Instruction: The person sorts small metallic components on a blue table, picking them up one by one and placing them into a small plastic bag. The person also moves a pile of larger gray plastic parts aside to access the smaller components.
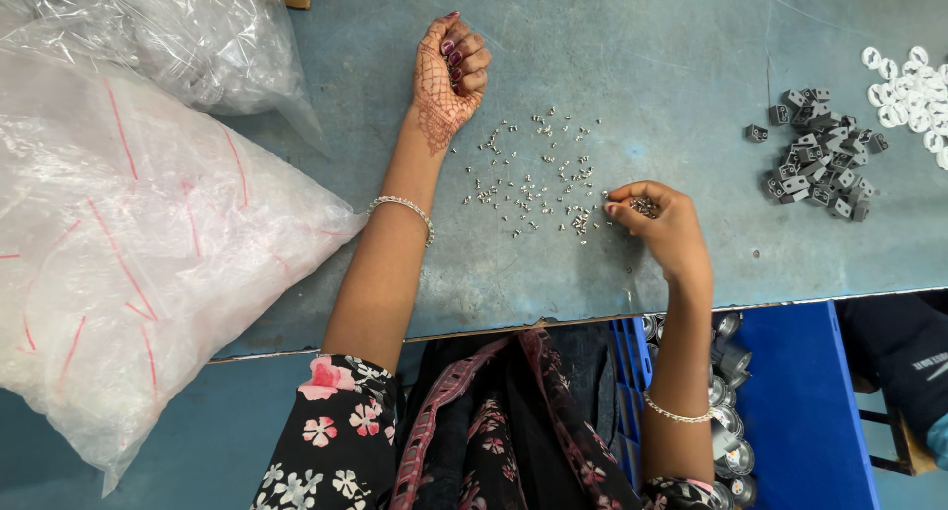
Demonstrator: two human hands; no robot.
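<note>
The scatter of small silver pins [538, 179] lies on the blue-grey table [632, 56]. At its right edge, the right hand [664, 222] curls half shut, pinching a few pins at the fingertips. At its upper left, the left hand [449, 76] rests palm up, fingers curled loosely; whether it holds anything cannot be told. Far right of the pins sits 1 pile of grey blocks [820, 155].

Bright, even overhead light; soft short shadows under the hands on the desk [632, 36]; glare on the plastic bags [138, 243]; sharp focus throughout.
</note>
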